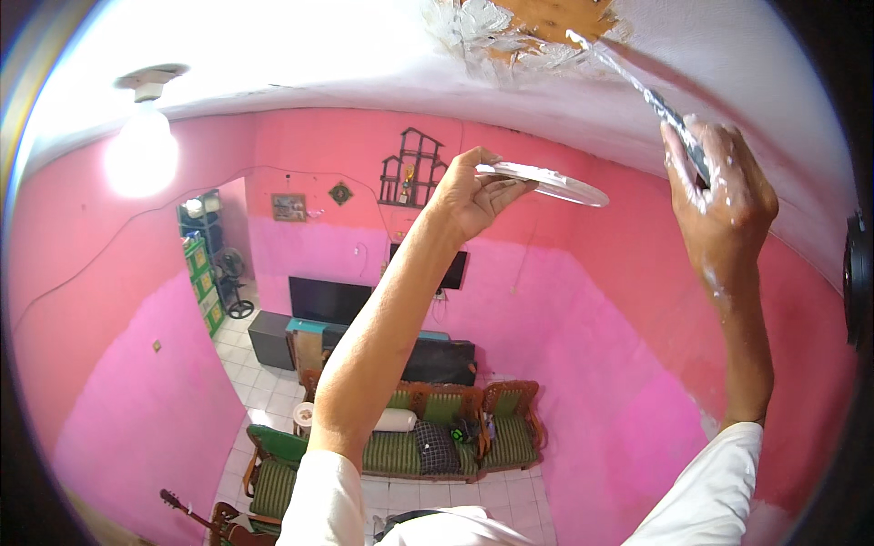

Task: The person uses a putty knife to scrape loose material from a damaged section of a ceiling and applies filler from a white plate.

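A plate (584, 193) is pinched near-level by the left hand (469, 198), presumably retaining paste (526, 172); a scraper (652, 96) is gripped by the right hand (736, 182).

We wear white sleeves (706, 496) ending well behind our fingers (508, 191); white smears (715, 288) streak our right hand (728, 187) from fingers to wrist.

Rough paste (475, 29) is spread on the matt ceiling (746, 82); the plate (581, 192) is seen to be smooth and glossy.
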The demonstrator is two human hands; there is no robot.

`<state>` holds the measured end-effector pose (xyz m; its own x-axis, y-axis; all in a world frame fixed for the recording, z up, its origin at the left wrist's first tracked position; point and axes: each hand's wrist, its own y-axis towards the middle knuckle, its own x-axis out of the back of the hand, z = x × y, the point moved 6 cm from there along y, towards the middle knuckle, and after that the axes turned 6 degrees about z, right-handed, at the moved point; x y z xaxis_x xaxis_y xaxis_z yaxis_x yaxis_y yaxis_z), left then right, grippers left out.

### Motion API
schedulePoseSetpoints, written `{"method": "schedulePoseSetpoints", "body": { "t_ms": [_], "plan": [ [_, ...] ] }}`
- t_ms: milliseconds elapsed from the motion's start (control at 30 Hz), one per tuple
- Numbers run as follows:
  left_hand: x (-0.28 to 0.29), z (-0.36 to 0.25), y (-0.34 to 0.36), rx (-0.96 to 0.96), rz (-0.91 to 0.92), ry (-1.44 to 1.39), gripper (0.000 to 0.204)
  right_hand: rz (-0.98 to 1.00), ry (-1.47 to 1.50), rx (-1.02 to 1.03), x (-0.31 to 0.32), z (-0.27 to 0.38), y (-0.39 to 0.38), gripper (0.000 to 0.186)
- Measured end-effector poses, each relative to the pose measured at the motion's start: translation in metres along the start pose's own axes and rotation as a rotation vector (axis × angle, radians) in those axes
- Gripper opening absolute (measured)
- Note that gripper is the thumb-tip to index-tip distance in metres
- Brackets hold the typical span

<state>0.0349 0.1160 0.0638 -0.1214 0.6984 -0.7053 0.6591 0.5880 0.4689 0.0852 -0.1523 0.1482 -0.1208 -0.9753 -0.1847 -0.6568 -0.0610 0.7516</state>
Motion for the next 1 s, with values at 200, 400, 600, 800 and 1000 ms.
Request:
{"method": "schedulePoseSetpoints", "body": {
  "t_ms": [200, 400, 600, 800, 1000],
  "plan": [
    [0.019, 0.009, -0.018, -0.016, -0.017, 0.007, 0.051, -0.073, 0.283, -0.306, -0.003, -0.006, -0.062, 0.015],
    [0.091, 0.06, -0.073, -0.053, -0.117, 0.271, 0.044, -0.031, 1.043, -1.305, -0.041, 0.033, -0.231, 0.009],
    [0.186, 0.116, -0.168, -0.107, -0.321, 0.154, 0.037, 0.033, 1.492, -1.943, -0.071, 0.132, -0.348, 0.011],
    [0.266, 0.141, -0.229, -0.153, -0.504, 0.016, 0.043, 0.279, 1.676, -2.209, -0.087, 0.21, -0.405, 0.014],
    [0.293, 0.14, -0.247, -0.163, -0.597, -0.016, 0.043, 0.4, 1.794, -2.307, -0.101, 0.255, -0.422, 0.012]
  ]
}}
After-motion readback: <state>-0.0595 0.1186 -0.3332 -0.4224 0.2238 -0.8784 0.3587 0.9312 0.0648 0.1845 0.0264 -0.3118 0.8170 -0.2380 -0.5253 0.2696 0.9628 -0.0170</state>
